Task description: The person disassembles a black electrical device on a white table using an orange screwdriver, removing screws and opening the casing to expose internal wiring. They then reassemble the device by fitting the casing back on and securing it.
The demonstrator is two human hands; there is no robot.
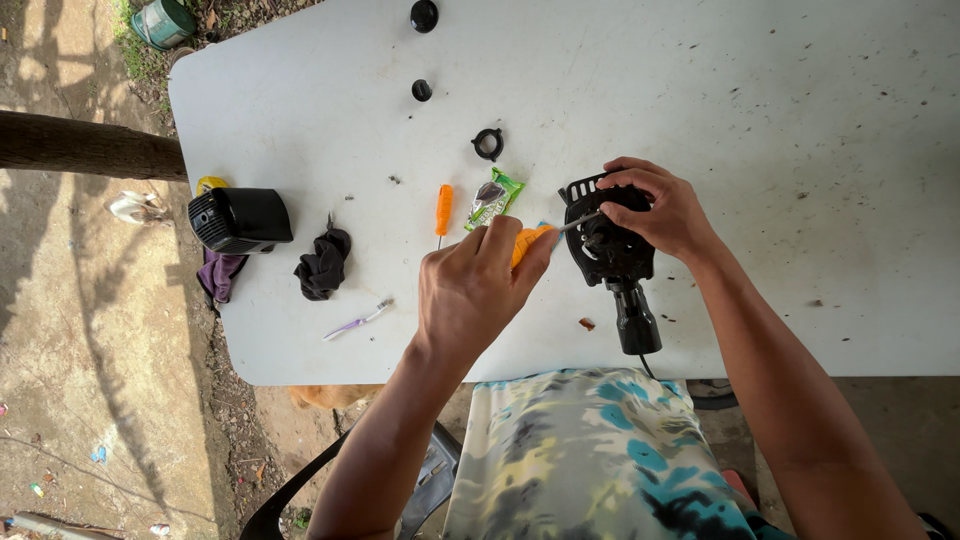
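On the white table [800, 150], my right hand [655, 208] clamps the black motor housing [610, 245]; my left hand [475, 285] grips the orange-handled screwdriver [530, 243], which I'd keep square and pressed firmly into the screw

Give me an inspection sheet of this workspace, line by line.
Surface: white table, speckled with dark debris.
Job's things: black motor housing with its neck over the near edge; orange-handled screwdriver, tip at the housing.
Clutter: second orange screwdriver, green sachet, black ring, two black caps, black cover, dark rag, toothbrush.
Grips: left hand holds the screwdriver; right hand steadies the housing.
Cables: black cord below the housing.
Surroundings: dirt ground, green tin.
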